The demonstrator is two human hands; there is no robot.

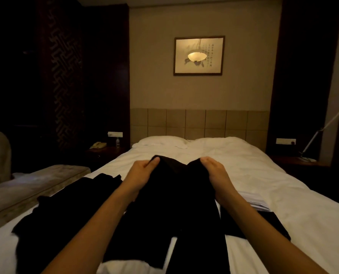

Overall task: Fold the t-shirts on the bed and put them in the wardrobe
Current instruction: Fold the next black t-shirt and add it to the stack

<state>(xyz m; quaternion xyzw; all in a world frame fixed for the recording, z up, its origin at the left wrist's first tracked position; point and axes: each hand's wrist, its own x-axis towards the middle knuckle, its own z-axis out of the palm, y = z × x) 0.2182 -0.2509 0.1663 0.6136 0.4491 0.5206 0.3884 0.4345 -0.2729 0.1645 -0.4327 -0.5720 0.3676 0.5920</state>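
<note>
Both hands are raised over the middle of the bed point(243, 175), each pinching a top corner of a black t-shirt point(176, 194) so that the cloth hangs down between the forearms towards the person. The left hand point(143, 171) has its thumb and fingers closed on the cloth at one corner, and the right hand point(214, 173) grips the other corner in the same way; the edge between them sags into a shallow dip, so the garment is held loosely rather than stretched. Holding it up by two corners lets the cloth drop straight and shake out its creases, which I judge is the start of a fold rather than its end, since no folded edge shows. More black clothing point(66, 210) lies spread and rumpled on the white sheet to the left, seemingly waiting its turn, though in this dim light I cannot tell how many pieces it makes. Just beside the right forearm a flat pale folded item point(253, 200) rests on the sheet, with a dark flat piece point(271, 224) lying nearer the person; what either is cannot be told. The pillows point(160, 141) sit at the headboard point(200, 123), well apart from the work. No wardrobe can be made out with certainty, so the putting away looks some way off.
</note>
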